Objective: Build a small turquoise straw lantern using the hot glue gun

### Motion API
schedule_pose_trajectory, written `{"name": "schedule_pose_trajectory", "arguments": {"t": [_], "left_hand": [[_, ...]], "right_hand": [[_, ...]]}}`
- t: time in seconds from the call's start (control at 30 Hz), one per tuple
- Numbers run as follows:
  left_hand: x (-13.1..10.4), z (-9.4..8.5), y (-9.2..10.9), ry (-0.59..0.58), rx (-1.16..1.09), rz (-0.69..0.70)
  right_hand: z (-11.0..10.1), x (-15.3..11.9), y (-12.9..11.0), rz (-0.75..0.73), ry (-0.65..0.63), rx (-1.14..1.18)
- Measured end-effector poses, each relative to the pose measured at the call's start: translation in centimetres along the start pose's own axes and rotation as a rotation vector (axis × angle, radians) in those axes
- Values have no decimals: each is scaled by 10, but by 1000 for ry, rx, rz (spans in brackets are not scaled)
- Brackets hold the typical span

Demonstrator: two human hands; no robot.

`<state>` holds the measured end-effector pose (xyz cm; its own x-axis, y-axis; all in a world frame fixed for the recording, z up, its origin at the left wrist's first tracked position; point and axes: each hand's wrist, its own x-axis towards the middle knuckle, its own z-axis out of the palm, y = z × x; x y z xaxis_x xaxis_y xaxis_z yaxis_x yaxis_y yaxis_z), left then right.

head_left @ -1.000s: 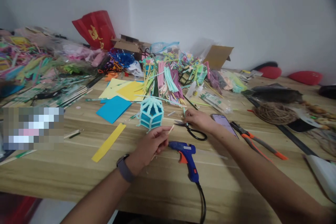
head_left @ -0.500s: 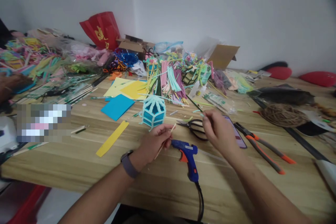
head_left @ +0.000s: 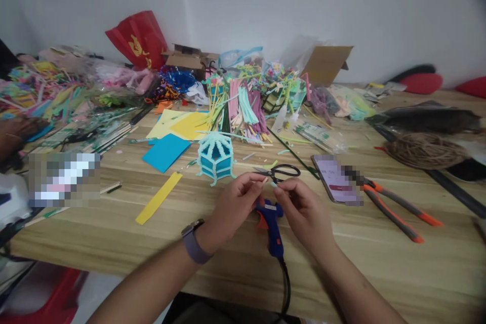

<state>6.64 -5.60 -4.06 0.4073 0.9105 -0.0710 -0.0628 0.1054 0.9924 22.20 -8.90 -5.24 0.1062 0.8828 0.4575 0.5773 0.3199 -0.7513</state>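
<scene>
My left hand point(head_left: 243, 200), with a watch on its wrist, pinches a thin pale stick point(head_left: 265, 181). Close beside it, my right hand point(head_left: 306, 207) is closed on a small light-blue piece point(head_left: 274, 185) at its fingertips. Below and between the hands lies a blue glue gun point(head_left: 274, 228) with an orange trigger. Black-handled scissors point(head_left: 283, 172) rest just beyond my fingertips. A light-blue lantern-like craft point(head_left: 215, 158) stands left of the scissors. A dark green stem point(head_left: 294, 153) lies on the table behind the scissors.
A phone point(head_left: 336, 179) and orange-grey pliers point(head_left: 397, 207) lie to the right. Blue card point(head_left: 167, 152) and a yellow strip point(head_left: 159, 197) lie left. Bundled pipe cleaners point(head_left: 246, 104) and a twine coil point(head_left: 425, 152) sit farther back. Another person's hand point(head_left: 17, 136) shows at the far left.
My right hand has moved left and down, close to my left hand. It has let go of the dark green stem, which now lies on the table. The phone is more exposed.
</scene>
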Motion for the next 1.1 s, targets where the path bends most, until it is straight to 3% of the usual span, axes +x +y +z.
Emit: {"name": "schedule_pose_trajectory", "arguments": {"t": [0.33,1.1], "left_hand": [[0,2,-13,-15,60,75],[-9,2,2,31,210,86]], "right_hand": [[2,-2,-5,-64,-1,-19],[4,-6,-9,-103,-32,-66]]}}
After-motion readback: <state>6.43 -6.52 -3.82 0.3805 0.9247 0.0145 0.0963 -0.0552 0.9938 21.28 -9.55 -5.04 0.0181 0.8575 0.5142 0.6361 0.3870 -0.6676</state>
